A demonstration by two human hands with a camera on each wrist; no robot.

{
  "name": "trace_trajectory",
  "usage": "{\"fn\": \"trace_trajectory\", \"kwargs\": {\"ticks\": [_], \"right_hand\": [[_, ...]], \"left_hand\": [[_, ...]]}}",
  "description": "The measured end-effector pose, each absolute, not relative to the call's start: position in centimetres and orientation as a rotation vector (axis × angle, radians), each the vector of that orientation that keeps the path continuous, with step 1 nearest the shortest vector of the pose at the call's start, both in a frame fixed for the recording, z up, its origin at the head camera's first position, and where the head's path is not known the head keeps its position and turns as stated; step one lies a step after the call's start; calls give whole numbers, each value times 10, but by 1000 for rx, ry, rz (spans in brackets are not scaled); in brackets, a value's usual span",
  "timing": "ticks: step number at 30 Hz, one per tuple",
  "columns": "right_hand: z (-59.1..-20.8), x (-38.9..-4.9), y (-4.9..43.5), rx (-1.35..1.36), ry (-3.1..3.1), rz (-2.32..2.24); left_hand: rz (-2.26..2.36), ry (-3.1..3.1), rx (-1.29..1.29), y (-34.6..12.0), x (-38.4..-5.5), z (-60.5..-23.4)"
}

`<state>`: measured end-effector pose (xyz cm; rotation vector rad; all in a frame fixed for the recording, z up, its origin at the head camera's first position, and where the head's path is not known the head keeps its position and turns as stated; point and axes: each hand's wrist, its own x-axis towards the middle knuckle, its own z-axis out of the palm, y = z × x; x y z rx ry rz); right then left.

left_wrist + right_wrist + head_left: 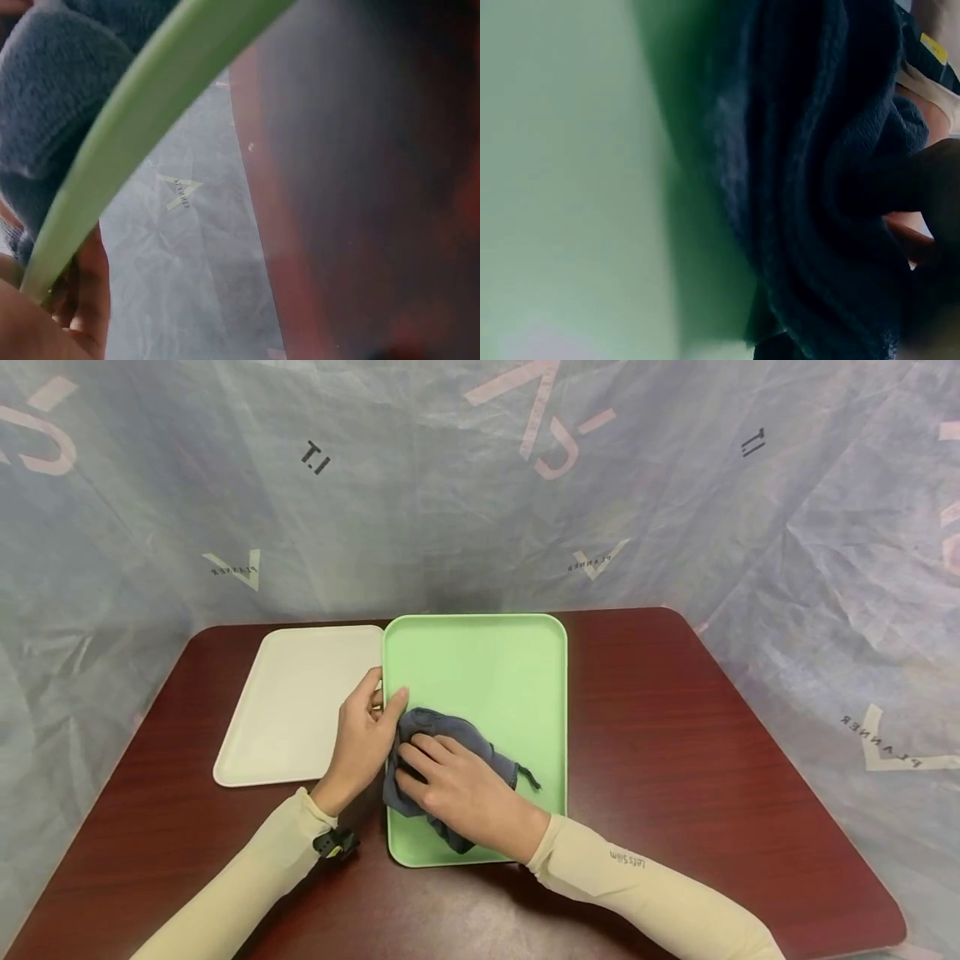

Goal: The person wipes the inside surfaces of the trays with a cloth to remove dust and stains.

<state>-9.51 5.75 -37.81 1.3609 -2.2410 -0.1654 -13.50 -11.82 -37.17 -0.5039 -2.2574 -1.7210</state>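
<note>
A light green tray (480, 668) stands over the table in the middle of the head view. My left hand (360, 739) grips its left edge, thumb on the front and the other fingers behind the rim. With curled fingers my right hand (465, 789) holds a bunched dark grey-blue cloth (453, 724) against the tray's lower left part. A thin dark loop trails from the cloth toward the right. Up close, the right wrist view shows the fuzzy folds of the cloth (802, 187) lying on the tray face. The left wrist view shows the tray's edge (127, 127) side-on.
A white tray (315, 693) lies on the dark red-brown table (660, 735), left of the green one. Grey sheeting (450, 518) with printed letters hangs behind the table and along its sides. A dark band (335, 843) is on the left wrist.
</note>
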Motion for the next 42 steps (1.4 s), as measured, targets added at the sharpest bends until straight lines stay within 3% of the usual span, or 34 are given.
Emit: {"fn": "trace_trajectory", "kwargs": {"ticks": [5, 14, 23, 30, 37, 42], "right_hand": [[-383, -94, 57, 1320, -2193, -187], [-390, -90, 65, 1351, -2221, -139], [-391, -90, 91, 1342, -2349, -37], [-393, -95, 120, 1294, -2366, 36], [-390, -95, 145, 1228, -2420, 89], [-391, -97, 162, 1177, -2460, 140]], "left_hand": [[-1761, -2337, -528, -121, -139, -384], [-1972, -2281, -604, -120, -132, -360], [-2014, -2276, -568, -122, -136, -361], [-2081, -2240, -577, -125, -143, -370], [-2217, -2201, -748, -136, -161, -395], [-2309, -2227, -782, -139, -163, -391]]}}
